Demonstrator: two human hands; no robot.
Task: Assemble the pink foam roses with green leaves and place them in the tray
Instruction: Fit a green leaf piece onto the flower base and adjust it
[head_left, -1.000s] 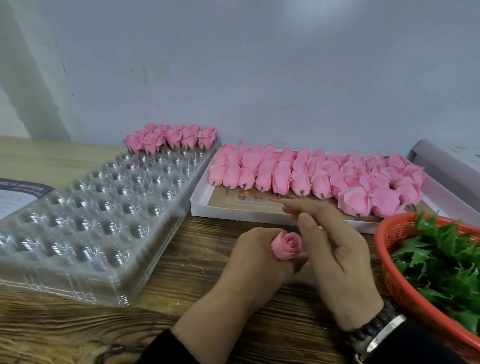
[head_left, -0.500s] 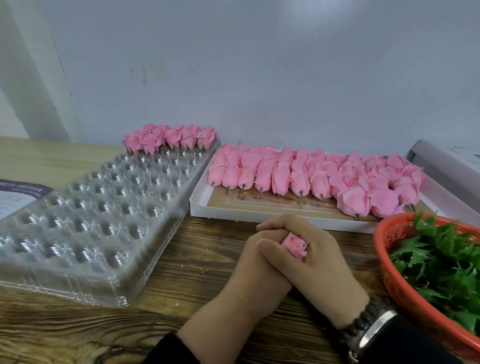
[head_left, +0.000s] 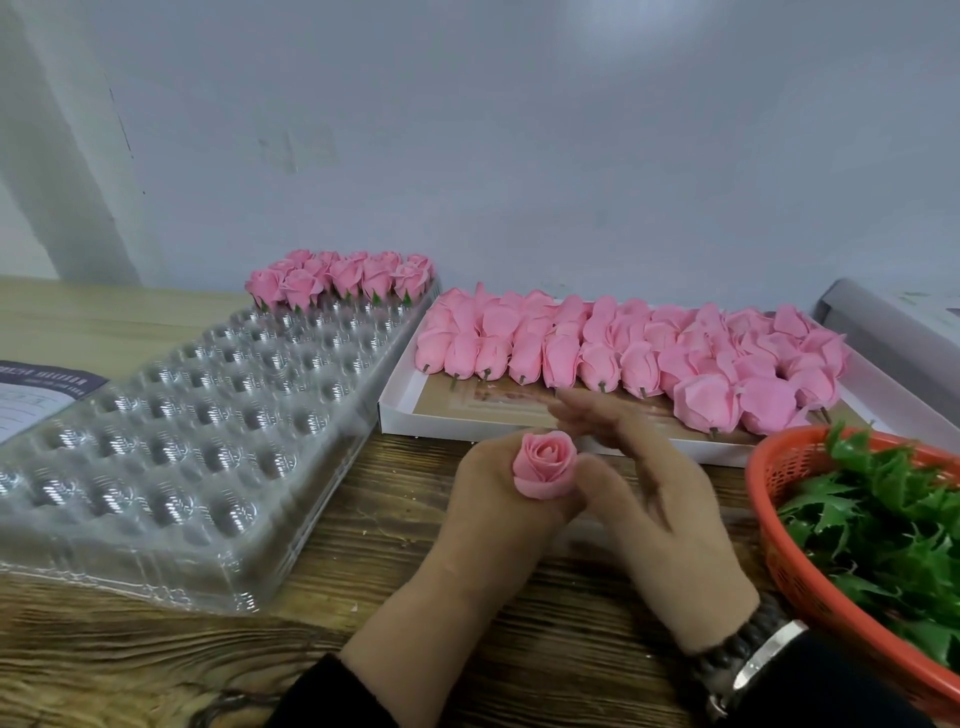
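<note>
Surveying your bench (head_left: 322, 582) first: the clear plastic tray (head_left: 171, 441) lies to your left, running away toward the wall. Its far end carries a cluster of finished roses (head_left: 340, 278) standing upright with green showing at their bases; the nearer cups hold nothing. A printed sheet (head_left: 31, 397) lies beyond the tray's left edge, partly under it. Straight ahead sits a white shallow box (head_left: 400, 415) with rows of unassembled pink rose heads (head_left: 623, 353) lying on their sides, short stems pointing toward you. An orange mesh basket (head_left: 779, 525) of green leaves (head_left: 893, 525) stands at your right, its rim just beside your right wrist. A grey roll (head_left: 893, 332) lies behind the box at far right.

Nothing stands between your hands and the tray; the box front edge lies just beyond your fingertips.

Your left hand (head_left: 493, 514) is curled around the base of one pink foam rose (head_left: 544, 470), bloom upward, held above the bench in front of the box. Whether a leaf is fitted beneath cannot be told; your fingers hide the base. Your right hand (head_left: 654, 499) is spread, fingers straight and blurred, its thumb side touching the rose and the left hand. It grips nothing. A beaded bracelet and watch (head_left: 748, 660) sit on that wrist.
</note>
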